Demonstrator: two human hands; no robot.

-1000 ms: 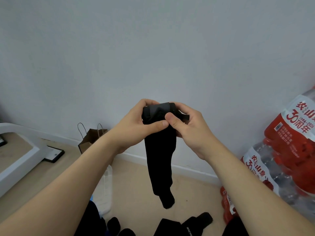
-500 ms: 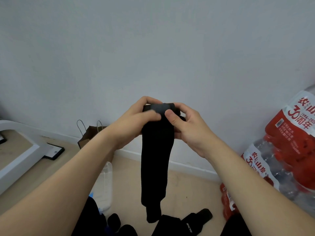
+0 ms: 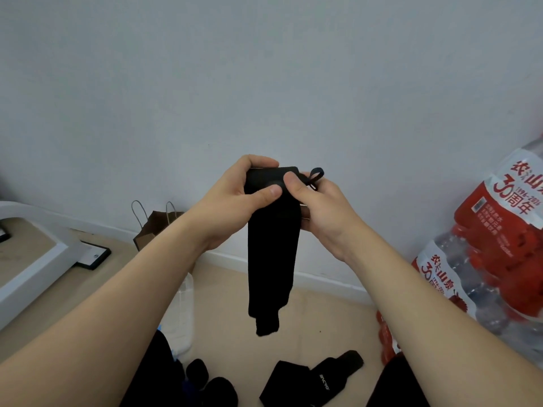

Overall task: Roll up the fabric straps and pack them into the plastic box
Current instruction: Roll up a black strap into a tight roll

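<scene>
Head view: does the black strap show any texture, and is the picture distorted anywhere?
In the head view the light is soft and even, without hard shadows; the black strap, held by the left hand and right hand, reads as a flat dark shape, weave not visible; the wide lens stretches the forearms toward the bottom corners.

Pale grey wall [image 3: 264,69] behind, white baseboard [image 3: 323,282] along its foot; beige floor [image 3: 223,304] below; brown paper bag [image 3: 152,227] with loop handles standing against the baseboard, left of centre; white moulded frame [image 3: 35,259] at far left, flat black-edged panel [image 3: 94,255] lying just beside it; shrink-wrapped packs of water bottles [image 3: 499,245], red labels, stacked at right.
</scene>
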